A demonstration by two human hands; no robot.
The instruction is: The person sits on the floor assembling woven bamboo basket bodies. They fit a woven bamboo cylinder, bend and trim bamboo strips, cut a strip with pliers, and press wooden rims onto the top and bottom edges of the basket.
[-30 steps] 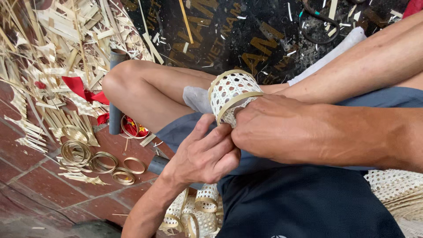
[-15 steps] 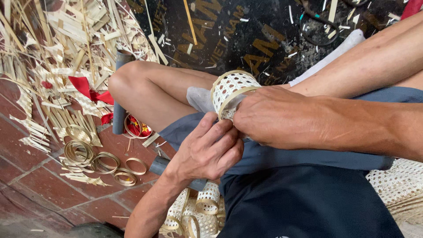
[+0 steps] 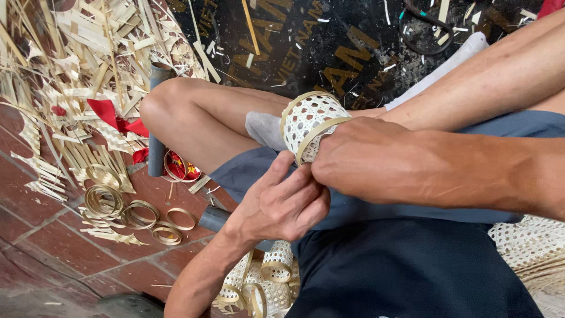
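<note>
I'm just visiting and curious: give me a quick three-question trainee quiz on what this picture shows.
1. True or false: both hands touch the small woven basket.
2. What lies on the tiled floor nearest the left hand: (a) loose bamboo rings, (b) scissors, (c) a hammer?
3. What colour is the ribbon among the bamboo strips?

Key: 1 true, with the right hand gripping the basket's rim band; 2 a; 3 red.

Black printed mat [image 3: 329, 47] with gold lettering, flat on floor beyond the knees
</note>
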